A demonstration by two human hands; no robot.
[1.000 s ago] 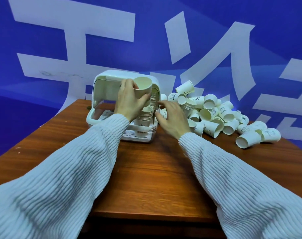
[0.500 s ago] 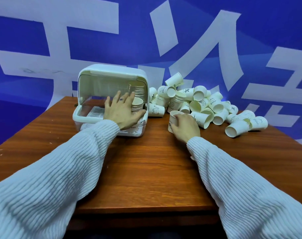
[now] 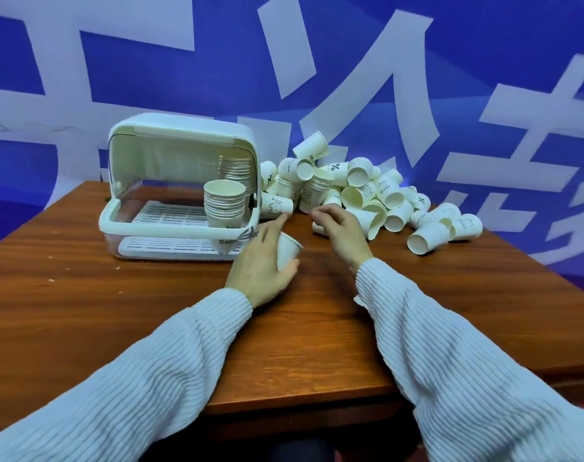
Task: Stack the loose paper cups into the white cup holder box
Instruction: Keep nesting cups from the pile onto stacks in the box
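Left hand (image 3: pixel 262 261) gripping one paper cup (image 3: pixel 288 252) (likely bound for the box (image 3: pixel 180 135)); right hand (image 3: pixel 339 228) loosely curled, holding nothing, near the pile (image 3: pixel 367 195) toward the counter's far edge.

My left hand (image 3: pixel 260 261) grips one white paper cup (image 3: pixel 288 250) just above the brown wooden worktop (image 3: pixel 150 311), beside the white plastic cup holder box (image 3: pixel 180 185). My right hand (image 3: pixel 340 228), fingers curled, touches the heap of loose paper cups (image 3: pixel 367 191).
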